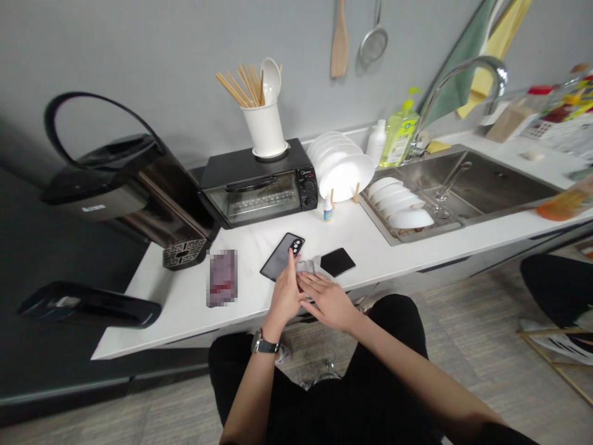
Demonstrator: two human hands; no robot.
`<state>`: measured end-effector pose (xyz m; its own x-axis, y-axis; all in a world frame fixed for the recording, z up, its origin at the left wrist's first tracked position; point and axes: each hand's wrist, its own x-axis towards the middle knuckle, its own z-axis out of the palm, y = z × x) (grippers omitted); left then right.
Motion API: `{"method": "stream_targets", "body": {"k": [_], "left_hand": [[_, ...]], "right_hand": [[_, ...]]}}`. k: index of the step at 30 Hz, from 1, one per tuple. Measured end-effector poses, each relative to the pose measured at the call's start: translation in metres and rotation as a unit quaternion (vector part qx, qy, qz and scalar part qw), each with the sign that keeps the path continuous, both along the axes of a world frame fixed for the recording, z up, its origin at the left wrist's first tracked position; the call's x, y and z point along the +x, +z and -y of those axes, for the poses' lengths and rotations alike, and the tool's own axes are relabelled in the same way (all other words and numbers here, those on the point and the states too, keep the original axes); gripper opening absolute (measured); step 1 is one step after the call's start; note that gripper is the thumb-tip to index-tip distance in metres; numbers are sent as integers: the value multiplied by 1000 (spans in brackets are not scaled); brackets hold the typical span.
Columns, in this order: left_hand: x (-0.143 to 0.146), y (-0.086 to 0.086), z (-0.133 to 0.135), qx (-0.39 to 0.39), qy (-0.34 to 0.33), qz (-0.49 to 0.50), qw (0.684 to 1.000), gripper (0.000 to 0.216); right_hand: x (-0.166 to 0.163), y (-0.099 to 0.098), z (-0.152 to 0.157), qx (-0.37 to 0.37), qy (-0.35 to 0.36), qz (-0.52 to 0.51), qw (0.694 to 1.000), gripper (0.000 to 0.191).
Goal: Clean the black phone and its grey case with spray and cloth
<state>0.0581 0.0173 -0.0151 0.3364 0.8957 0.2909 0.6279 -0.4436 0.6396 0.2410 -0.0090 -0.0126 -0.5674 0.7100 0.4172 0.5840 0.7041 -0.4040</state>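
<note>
My left hand [284,296], with a watch [265,343] on its wrist, is at the counter's front edge. It holds a light grey cloth [309,266], its index finger stretched up along the cloth's left side. Across the cloth lies my right hand [331,301], fingers straight and flat, thumb apart and touching my left hand. Part of the cloth is hidden under these fingers. Just beyond my left fingertips a grey phone [277,262] lies with its camera lenses up. Right of the cloth rests a flat black phone-like slab [340,262], partly under the cloth's edge.
A small bottle [328,210] stands before the white plates [349,176]. Behind are a toaster oven [262,194] and a utensil pot [265,128]. A black drink machine [134,191] and a blurred-out item [222,278] are left. Right is the sink [504,185] with bowls [407,216].
</note>
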Motion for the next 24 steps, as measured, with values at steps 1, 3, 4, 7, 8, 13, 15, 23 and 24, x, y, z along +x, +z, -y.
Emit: {"method": "stream_targets", "body": {"k": [1,3,4,7,8,13,15,23,24], "left_hand": [[0,1,1,-3,5,1,1000,118],[2,4,2,-11,13,5,1000,120],[3,5,2,-15,14,7,1000,121],[5,9,3,-28,14,10,999,126],[5,10,3,-30,15,10,999,126],[6,8,4,-33,20,18,999,123],[6,6,5,-33,22,24,999,122],[4,4,6,-12,32,13,999,122],[4,4,5,-19,36,14,999,125]], "right_hand": [[8,0,3,-3,6,-1,1000,52],[32,-1,7,-5,-2,0,1000,52],[46,-3,6,-4,-20,1,1000,54],[81,-9,-4,4,-93,9,996,56],[87,-10,-9,9,-115,14,993,56],[54,-12,-36,31,-194,34,980,56],[26,-10,-36,29,-188,35,981,58],[10,0,10,-27,-25,34,999,49],[24,0,12,-34,-26,34,999,48]]}}
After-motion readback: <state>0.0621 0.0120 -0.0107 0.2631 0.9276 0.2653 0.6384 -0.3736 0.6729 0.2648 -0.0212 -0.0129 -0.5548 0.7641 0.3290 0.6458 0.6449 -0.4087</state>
